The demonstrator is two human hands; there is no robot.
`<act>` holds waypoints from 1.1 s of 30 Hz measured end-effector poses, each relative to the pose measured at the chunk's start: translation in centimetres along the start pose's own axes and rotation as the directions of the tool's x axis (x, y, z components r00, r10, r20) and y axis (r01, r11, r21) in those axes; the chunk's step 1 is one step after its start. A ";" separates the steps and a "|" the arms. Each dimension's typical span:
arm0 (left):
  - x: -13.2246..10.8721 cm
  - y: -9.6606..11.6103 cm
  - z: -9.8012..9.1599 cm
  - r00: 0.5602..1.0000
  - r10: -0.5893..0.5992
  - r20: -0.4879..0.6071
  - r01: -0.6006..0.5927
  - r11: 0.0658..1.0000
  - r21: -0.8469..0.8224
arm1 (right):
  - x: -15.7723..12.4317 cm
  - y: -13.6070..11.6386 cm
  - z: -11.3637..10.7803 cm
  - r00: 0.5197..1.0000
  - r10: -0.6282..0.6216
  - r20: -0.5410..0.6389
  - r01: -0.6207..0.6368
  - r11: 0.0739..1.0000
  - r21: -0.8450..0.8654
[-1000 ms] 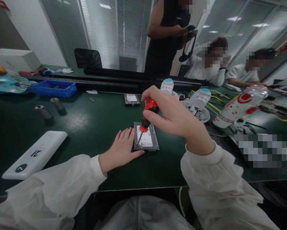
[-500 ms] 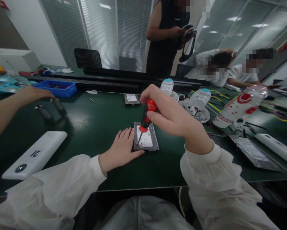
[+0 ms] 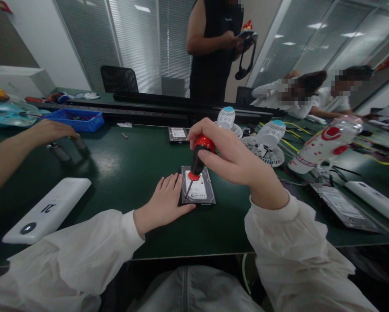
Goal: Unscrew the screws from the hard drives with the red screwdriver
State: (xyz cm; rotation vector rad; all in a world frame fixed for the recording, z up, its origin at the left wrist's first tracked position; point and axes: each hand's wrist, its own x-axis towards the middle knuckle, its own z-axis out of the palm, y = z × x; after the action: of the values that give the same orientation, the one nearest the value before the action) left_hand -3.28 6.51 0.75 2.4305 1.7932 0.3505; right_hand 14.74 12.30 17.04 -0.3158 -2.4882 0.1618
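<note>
Right hand (image 3: pixel 231 160): just right of centre, with fingers clenched around the red-and-black handle of a screwdriver (image 3: pixel 198 161).
Screwdriver: tilted, with shaft slanting down to the lower left and tip at the near-left corner of a hard disk drive (image 3: pixel 202 187).
Hard disk drive: flat, label up, at the centre of the frame on the green worktop (image 3: pixel 139 173).
Left hand (image 3: pixel 163 201): palm down at the drive's left edge, with fingers released and laid out flat, thumb stretched along the near edge.
Second drive (image 3: pixel 179 134): flat beyond the first, near the screwdriver hand.
Power bank (image 3: pixel 48 212): white, lying at lower left.
Metal cylinders (image 3: pixel 58 152): two, upright at left, below a blue tray (image 3: pixel 92 125).
Co-worker's hand (image 3: pixel 56 130): over the farther cylinder; cannot tell whether gripping.
White fans (image 3: pixel 270 135): right of centre, beside a red-patterned bottle (image 3: pixel 327 144).
Standing person (image 3: pixel 210 52): in black, top of the frame, holding a dark device (image 3: pixel 246 39).
</note>
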 end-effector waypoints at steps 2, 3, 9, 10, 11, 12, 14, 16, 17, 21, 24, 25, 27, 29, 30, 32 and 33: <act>0.0 -0.1 0.2 1.000 0.011 -0.023 -0.011 1.000 -0.011 | 0.0 -0.1 0.1 0.998 0.050 -0.029 -0.052 0.996 -0.071; 0.0 -0.1 0.3 0.999 0.014 -0.031 -0.014 1.000 -0.014 | 0.0 -0.1 0.1 0.996 0.082 -0.037 -0.086 0.989 -0.118; 0.1 -0.1 0.1 1.000 -0.007 -0.002 0.007 1.000 -0.006 | -0.1 0.0 -0.1 0.999 0.046 0.013 -0.045 0.997 -0.056; 0.1 -0.1 0.0 1.000 -0.010 0.009 0.010 1.000 -0.005 | -0.1 0.0 0.0 1.000 0.019 0.021 -0.018 1.000 -0.014; 0.1 0.0 0.0 1.000 -0.011 0.015 0.011 1.000 -0.003 | -0.1 0.1 0.0 1.000 0.002 0.020 -0.002 1.000 0.010; 0.0 0.0 0.0 1.000 -0.011 0.016 0.011 1.000 -0.002 | 0.0 0.1 0.1 1.000 0.000 0.012 0.000 1.000 0.012; 0.0 -0.1 0.1 1.000 -0.005 -0.003 0.005 1.000 0.000 | 0.0 0.1 0.2 0.999 0.037 -0.016 -0.037 0.998 -0.044; 0.0 -0.1 0.3 0.999 0.005 -0.036 -0.005 1.000 -0.001 | 0.0 0.0 0.1 0.995 0.096 -0.022 -0.098 0.988 -0.124; 0.0 -0.2 0.4 0.999 0.009 -0.047 -0.010 1.000 -0.003 | 0.0 0.0 0.1 0.993 0.117 -0.013 -0.118 0.982 -0.147; 0.0 -0.2 0.4 1.000 0.007 -0.026 -0.008 1.000 -0.006 | -0.1 0.1 -0.1 0.998 0.057 0.021 -0.055 0.997 -0.061; 0.0 -0.1 0.2 1.000 -0.004 -0.003 0.004 1.000 -0.010 | -0.1 0.2 0.1 1.000 0.007 0.002 -0.007 1.000 0.017; 0.0 -0.1 0.1 1.000 -0.004 0.000 0.004 1.000 -0.012 | 0.0 0.2 0.2 1.000 0.017 -0.019 -0.016 1.000 0.008; 0.0 0.0 0.0 1.000 -0.003 0.002 0.003 1.000 -0.014 | 0.0 0.1 0.4 0.996 0.062 -0.058 -0.065 0.997 -0.051; 0.0 0.0 -0.1 1.000 -0.004 0.004 0.004 1.000 -0.014 | 0.0 0.1 0.4 0.992 0.112 -0.063 -0.119 0.986 -0.118; 0.0 0.0 -0.1 1.000 -0.006 0.007 0.006 1.000 -0.013 | 0.0 0.1 0.3 0.990 0.129 -0.054 -0.135 0.982 -0.134; 0.0 0.1 -0.1 1.000 -0.013 0.016 0.014 1.000 -0.010 | 0.0 0.2 0.3 0.993 0.110 -0.036 -0.114 0.987 -0.112; 0.0 0.1 -0.2 1.000 -0.014 0.023 0.014 1.000 -0.008 | 0.0 0.3 0.2 0.996 0.081 -0.030 -0.083 0.993 -0.078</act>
State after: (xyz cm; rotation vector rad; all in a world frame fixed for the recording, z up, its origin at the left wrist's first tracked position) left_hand -3.23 6.50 0.94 2.4053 1.7952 0.3264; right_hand 14.69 12.55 16.78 -0.4513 -2.4608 0.0927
